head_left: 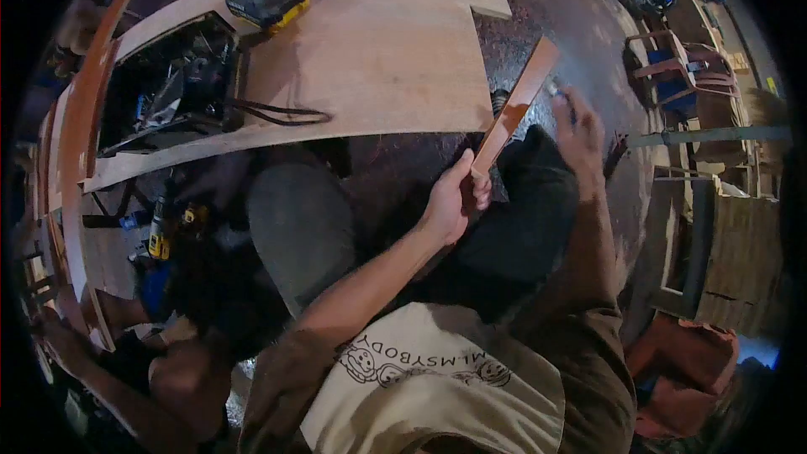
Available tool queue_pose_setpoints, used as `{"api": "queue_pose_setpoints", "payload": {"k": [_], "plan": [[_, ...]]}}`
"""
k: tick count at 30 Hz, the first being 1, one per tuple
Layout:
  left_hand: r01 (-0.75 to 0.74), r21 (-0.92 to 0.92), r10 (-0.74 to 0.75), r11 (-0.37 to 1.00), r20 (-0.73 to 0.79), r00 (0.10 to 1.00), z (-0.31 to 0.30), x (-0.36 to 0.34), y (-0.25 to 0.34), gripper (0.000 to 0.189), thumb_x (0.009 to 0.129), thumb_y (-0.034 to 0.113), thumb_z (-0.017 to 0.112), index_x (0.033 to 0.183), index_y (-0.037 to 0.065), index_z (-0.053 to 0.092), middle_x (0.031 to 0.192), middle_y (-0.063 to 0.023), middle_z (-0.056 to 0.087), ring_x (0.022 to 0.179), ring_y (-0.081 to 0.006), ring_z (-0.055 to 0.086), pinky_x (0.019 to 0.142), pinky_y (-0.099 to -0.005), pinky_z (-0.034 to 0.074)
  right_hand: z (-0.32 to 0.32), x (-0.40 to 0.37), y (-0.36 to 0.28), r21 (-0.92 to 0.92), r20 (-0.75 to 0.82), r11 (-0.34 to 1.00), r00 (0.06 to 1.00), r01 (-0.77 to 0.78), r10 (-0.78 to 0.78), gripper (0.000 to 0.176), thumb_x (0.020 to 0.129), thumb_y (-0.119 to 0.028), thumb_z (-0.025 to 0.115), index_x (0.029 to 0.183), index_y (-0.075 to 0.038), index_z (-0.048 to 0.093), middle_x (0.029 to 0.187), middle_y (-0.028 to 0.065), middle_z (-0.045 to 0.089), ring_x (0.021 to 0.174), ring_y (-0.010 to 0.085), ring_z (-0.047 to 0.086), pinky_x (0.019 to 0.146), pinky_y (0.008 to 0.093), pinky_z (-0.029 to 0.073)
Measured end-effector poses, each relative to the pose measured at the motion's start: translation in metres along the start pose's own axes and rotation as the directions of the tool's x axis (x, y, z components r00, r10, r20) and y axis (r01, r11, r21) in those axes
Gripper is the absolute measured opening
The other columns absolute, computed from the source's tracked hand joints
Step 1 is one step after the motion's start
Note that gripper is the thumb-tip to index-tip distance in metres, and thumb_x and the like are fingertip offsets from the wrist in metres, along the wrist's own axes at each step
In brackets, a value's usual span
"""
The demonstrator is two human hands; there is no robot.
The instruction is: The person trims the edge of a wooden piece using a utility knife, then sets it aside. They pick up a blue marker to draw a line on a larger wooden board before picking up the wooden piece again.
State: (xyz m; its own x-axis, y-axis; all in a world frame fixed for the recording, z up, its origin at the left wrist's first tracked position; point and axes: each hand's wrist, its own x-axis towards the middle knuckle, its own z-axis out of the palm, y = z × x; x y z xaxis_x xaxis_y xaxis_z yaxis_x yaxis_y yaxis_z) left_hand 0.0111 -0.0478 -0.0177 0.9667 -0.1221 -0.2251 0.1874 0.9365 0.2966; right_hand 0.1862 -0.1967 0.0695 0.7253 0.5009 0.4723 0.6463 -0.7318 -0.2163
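My left hand [454, 202] is closed around the lower end of a flat reddish-brown wooden strip [530, 76], which slants up and to the right over my knee. To the right of the strip, my right hand [580, 130] is low over the floor with its fingers bent. At its fingertips is a small pale and blue thing [553, 89], too blurred to name. Ahead of my knees lies a large pale wooden board [378, 59]. On it stand a cordless power tool with a yellow-and-black battery [267, 2] and a black tray [229, 76] of loose hardware.
A co-worker's arm [109, 395] shows at lower left, near a yellow drill [159, 231]. Long brown wooden panels [101, 109] stand along the left. On the right are a chair-like frame [693, 67], a wooden cabinet piece [740, 244] and a reddish bag-like thing [685, 370].
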Motion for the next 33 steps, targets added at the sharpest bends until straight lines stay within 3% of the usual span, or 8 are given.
{"api": "queue_pose_setpoints", "payload": {"k": [3, 5, 6, 8, 12, 21, 26, 33], "plan": [[0.031, 0.004, -0.031, 1.000, 0.031, 0.999, -0.001, 0.001, -0.014, 0.037, 0.109, 0.041, 0.041, 0.095, 0.009, 0.051, 0.072, -0.0014, 0.044, 0.069, -0.0148, 0.045, 0.064, -0.0301, 0.038, -0.010, 0.011, 0.005, 0.057, 0.043, 0.980, 0.981, -0.192, 0.190, 0.023, 0.101, -0.029, 0.058, 0.107, -0.008, 0.065, 0.087, 0.0119, 0.068, 0.074, 0.0344, 0.066, 0.069, 0.0396, 0.051], [0.067, 0.031, -0.068, 0.997, 0.056, 0.996, 0.000, 0.000, -0.019, 0.037, 0.109, 0.041, 0.040, 0.094, 0.009, 0.052, 0.073, -0.0016, 0.045, 0.070, -0.0148, 0.045, 0.065, -0.0307, 0.039, 0.004, -0.005, 0.011, 0.556, -0.001, 0.782, 0.941, -0.281, 0.338, 0.036, 0.105, -0.037, 0.052, 0.107, -0.004, 0.066, 0.077, 0.0036, 0.058, 0.061, 0.0130, 0.050, 0.056, 0.0280, 0.041], [0.074, 0.043, -0.078, 0.996, 0.106, 0.991, 0.002, 0.000, -0.017, 0.038, 0.109, 0.041, 0.040, 0.094, 0.008, 0.052, 0.075, -0.0018, 0.046, 0.071, -0.0149, 0.045, 0.066, -0.0310, 0.039, 0.010, -0.013, 0.011, 0.559, -0.002, 0.781, 0.941, -0.280, 0.339, 0.036, 0.105, -0.037, 0.052, 0.107, -0.004, 0.066, 0.077, 0.0036, 0.058, 0.061, 0.0130, 0.050, 0.056, 0.0280, 0.041], [0.083, 0.074, -0.094, 0.994, 0.158, 0.983, 0.002, 0.002, -0.014, 0.038, 0.109, 0.041, 0.040, 0.093, 0.008, 0.052, 0.077, -0.0021, 0.047, 0.072, -0.0149, 0.046, 0.066, -0.0313, 0.040, 0.021, -0.027, 0.006, 0.797, 0.069, 0.441, 0.788, -0.412, 0.612, 0.035, 0.106, -0.036, 0.050, 0.106, -0.004, 0.064, 0.075, -0.0016, 0.054, 0.060, 0.0055, 0.044, 0.052, 0.0229, 0.033], [0.002, 0.216, -0.049, 0.976, 0.216, 0.975, 0.004, 0.001, -0.006, 0.042, 0.108, 0.043, 0.041, 0.091, 0.007, 0.053, 0.080, -0.0042, 0.049, 0.073, -0.0159, 0.046, 0.068, -0.0312, 0.041, 0.023, -0.037, 0.001, 0.860, 0.109, 0.333, 0.775, -0.388, 0.622, 0.033, 0.107, -0.034, 0.048, 0.106, -0.004, 0.062, 0.074, -0.0009, 0.054, 0.060, 0.0058, 0.045, 0.053, 0.0225, 0.033], [-0.117, 0.094, 0.108, 0.989, 0.091, 0.990, -0.005, 0.007, 0.024, 0.046, 0.108, 0.047, 0.035, 0.084, 0.010, 0.048, 0.078, -0.0027, 0.044, 0.075, -0.0177, 0.045, 0.071, -0.0339, 0.039, 0.036, -0.043, -0.021, 0.847, 0.156, 0.419, 0.907, -0.327, 0.392, 0.025, 0.105, -0.021, 0.051, 0.104, -0.001, 0.065, 0.077, -0.0044, 0.051, 0.069, 0.0048, 0.043, 0.064, 0.0226, 0.036], [-0.135, 0.242, 0.139, 0.961, 0.000, 0.990, 0.000, 0.009, 0.020, 0.049, 0.108, 0.049, 0.030, 0.089, 0.010, 0.053, 0.076, -0.0029, 0.047, 0.076, -0.0187, 0.049, 0.071, -0.0348, 0.041, 0.011, -0.054, -0.055, 0.540, 0.153, 0.833, 0.987, -0.118, 0.041, 0.022, 0.093, -0.023, 0.059, 0.106, -0.007, 0.066, 0.090, 0.0186, 0.067, 0.083, 0.0364, 0.068, 0.073, 0.0392, 0.051], [-0.097, 0.311, 0.116, 0.945, -0.043, 0.992, -0.006, 0.014, 0.022, 0.056, 0.107, 0.055, 0.030, 0.101, 0.009, 0.060, 0.078, -0.0020, 0.056, 0.073, -0.0161, 0.058, 0.069, -0.0317, 0.046, -0.019, -0.067, -0.082, 0.251, 0.265, 0.968, 0.960, 0.023, -0.091, 0.019, 0.089, -0.025, 0.064, 0.099, -0.009, 0.066, 0.086, 0.0140, 0.068, 0.077, 0.0358, 0.068, 0.067, 0.0442, 0.053]]}}
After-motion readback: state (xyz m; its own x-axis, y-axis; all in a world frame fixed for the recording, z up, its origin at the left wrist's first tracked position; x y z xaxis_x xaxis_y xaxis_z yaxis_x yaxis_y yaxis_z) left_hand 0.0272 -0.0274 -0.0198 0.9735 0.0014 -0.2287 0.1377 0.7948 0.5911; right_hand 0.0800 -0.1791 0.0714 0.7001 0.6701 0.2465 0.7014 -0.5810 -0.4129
